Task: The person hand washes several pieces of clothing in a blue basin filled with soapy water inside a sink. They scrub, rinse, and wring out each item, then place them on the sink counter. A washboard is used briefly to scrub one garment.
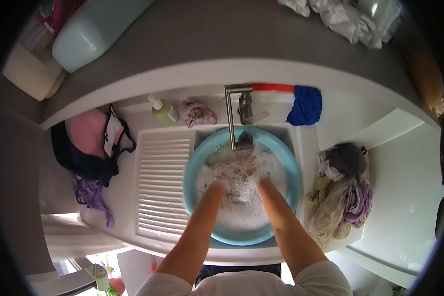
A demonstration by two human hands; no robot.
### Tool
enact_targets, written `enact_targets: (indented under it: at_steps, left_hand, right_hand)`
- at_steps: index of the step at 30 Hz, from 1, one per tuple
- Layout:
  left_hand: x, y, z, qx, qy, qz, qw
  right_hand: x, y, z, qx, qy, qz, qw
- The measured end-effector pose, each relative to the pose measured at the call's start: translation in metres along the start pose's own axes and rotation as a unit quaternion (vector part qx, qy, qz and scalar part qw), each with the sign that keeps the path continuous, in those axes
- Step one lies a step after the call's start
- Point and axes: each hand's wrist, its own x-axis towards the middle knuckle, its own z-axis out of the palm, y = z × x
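Observation:
A light-blue plastic basin (294, 177) sits in the sink under the metal faucet (231, 114). White soap suds (244, 218) cover most of the water in it. My left hand (222, 182) dips into the foam left of the middle, its fingers hidden. Across from it, my right hand (263, 182) is sunk in the suds too. Some skin shows faintly through the foam between and beyond the wrists. Whether either hand grips anything under the water cannot be seen.
Left of the basin is a ribbed washboard (163, 185). Beyond it lie a pink and black bra (88, 133) and purple straps (92, 194). A pump bottle (163, 111) and crumpled pink cloth (198, 114) stand behind. Blue cloth (305, 105) and piled clothes (340, 192) lie right.

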Motion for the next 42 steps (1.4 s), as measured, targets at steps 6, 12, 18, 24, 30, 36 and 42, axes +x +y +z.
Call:
enact_targets:
  at_steps: [6, 12, 18, 24, 30, 36, 42]
  left_hand:
    - [-0.076, -0.028, -0.080, -0.128, 0.118, 0.048, 0.984]
    - [-0.134, -0.052, -0.028, -0.158, 0.456, 0.136, 0.865]
    - [-0.136, -0.002, -0.004, 0.009, 0.329, 0.085, 0.940]
    - [-0.058, -0.030, 0.047, 0.044, 0.189, 0.151, 0.969]
    - [-0.029, -0.034, 0.044, 0.011, -0.027, 0.054, 0.998]
    - [-0.052, -0.032, 0.016, -0.075, 0.068, 0.039, 0.994]
    - [-0.164, -0.028, -0.049, -0.238, 0.285, 0.067, 0.926]
  right_hand:
    - [-0.011, -0.067, -0.066, 0.068, -0.039, 0.040, 0.996]
    - [-0.104, -0.171, -0.121, -0.039, 0.175, -0.092, 0.979]
    - [-0.106, -0.152, -0.086, -0.309, 0.059, -0.151, 0.937]
    - [-0.078, -0.071, -0.020, -0.264, -0.088, -0.079, 0.957]
    - [-0.058, -0.027, -0.005, -0.226, -0.101, -0.021, 0.969]
    - [-0.063, -0.043, -0.022, -0.269, -0.111, -0.024, 0.956]
    - [-0.114, -0.156, -0.108, -0.009, 0.083, -0.031, 0.996]
